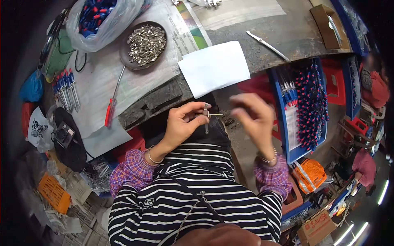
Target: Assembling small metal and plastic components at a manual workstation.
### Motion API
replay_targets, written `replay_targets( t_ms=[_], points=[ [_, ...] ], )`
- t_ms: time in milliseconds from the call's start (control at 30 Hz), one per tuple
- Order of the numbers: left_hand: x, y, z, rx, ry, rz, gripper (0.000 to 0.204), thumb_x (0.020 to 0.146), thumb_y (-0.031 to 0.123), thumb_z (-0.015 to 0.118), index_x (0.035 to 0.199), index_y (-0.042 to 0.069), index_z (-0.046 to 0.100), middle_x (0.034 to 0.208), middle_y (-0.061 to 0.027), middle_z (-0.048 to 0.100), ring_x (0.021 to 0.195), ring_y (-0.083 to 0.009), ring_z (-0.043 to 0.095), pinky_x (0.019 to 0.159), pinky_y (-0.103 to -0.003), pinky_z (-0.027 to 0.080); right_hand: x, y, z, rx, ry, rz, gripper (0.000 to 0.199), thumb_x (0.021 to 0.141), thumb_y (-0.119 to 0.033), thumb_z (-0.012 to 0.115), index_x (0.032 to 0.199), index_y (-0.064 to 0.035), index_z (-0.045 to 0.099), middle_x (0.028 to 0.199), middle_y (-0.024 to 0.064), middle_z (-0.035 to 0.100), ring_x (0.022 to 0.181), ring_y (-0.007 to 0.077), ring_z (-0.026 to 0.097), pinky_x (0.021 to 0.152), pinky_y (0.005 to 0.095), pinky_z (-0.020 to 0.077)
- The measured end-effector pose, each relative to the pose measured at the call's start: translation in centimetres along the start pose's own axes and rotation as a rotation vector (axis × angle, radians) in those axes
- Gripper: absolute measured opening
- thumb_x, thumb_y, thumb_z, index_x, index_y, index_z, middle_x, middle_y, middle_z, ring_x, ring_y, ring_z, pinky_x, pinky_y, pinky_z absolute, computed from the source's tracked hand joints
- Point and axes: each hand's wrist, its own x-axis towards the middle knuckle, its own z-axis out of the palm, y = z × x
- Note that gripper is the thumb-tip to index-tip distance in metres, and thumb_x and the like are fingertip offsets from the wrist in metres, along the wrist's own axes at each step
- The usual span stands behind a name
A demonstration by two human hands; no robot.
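Assembly looks midway: the left hand (pixel 179 125) pinches a small cross-shaped metal piece (pixel 206 116) just below the white paper sheet (pixel 214 67). The right hand (pixel 253 119), beside it, is blurred; fingers seem loosely curled, holding nothing I can see. The next move likely calls for steadying the piece while fitting another part.

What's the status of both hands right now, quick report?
Left hand pinching a small metal cross-shaped part. Right hand blurred beside it, open, empty. Nothing between them.
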Motion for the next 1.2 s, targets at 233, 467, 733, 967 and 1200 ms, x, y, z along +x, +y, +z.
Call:
replay_targets(
  t_ms=[233,467,733,967,1200],
  points=[
    [-0.6,-0.7,0.0,0.074,-0.013,-0.047,0.021,0.077,-0.007,0.065,0.098,-0.005,0.063,0.089,-0.007,0.065,0.08,-0.0109,0.061,0.073,-0.023,0.051,-4.0,2.4,5.3,0.342,0.039,0.113,0.014,0.073,0.006,0.066,0.087,0.003,0.065,0.085,0.0084,0.061,0.078,0.012,0.059,0.065,0.02,0.0459],
    [-1.2,-1.3,0.3,-0.007,0.047,-0.005,0.018,0.079,-0.007,0.064,0.096,-0.006,0.063,0.09,-0.0075,0.065,0.08,-0.0113,0.062,0.073,-0.023,0.051,-4.5,2.7,6.3,0.566,0.122,0.192,0.012,0.074,0.007,0.066,0.085,0.0036,0.065,0.088,0.0094,0.059,0.081,0.014,0.058,0.07,0.023,0.048],
    [-0.9,-2.2,-0.4,0.095,0.127,0.013,0.015,0.08,-0.006,0.061,0.096,-0.006,0.062,0.089,-0.0067,0.064,0.082,-0.0115,0.061,0.075,-0.024,0.05,-4.9,3.0,5.6,0.514,0.364,0.137,0.008,0.084,0.001,0.059,0.077,0.0015,0.056,0.09,0.0098,0.055,0.081,0.0149,0.058,0.069,0.0232,0.0478],
    [-0.8,-2.4,-0.7,0.021,0.052,-0.047,0.016,0.081,-0.005,0.063,0.096,-0.005,0.062,0.089,-0.0068,0.064,0.081,-0.0128,0.062,0.076,-0.023,0.05,-4.0,2.9,3.3,1.063,-0.066,0.642,0.014,0.086,-0.012,0.059,0.085,-0.0006,0.051,0.094,0.0243,0.062,0.09,0.0309,0.065,0.075,0.0376,0.057],
    [-0.6,-1.8,-1.0,0.043,-0.098,-0.085,0.015,0.08,-0.003,0.064,0.095,-0.004,0.063,0.089,-0.0068,0.064,0.081,-0.012,0.061,0.073,-0.023,0.05,-4.9,2.8,3.4,0.895,-0.227,0.858,0.017,0.084,-0.008,0.062,0.095,0.0058,0.062,0.078,0.0102,0.064,0.065,0.015,0.064,0.053,0.0219,0.0519]
  ],
)
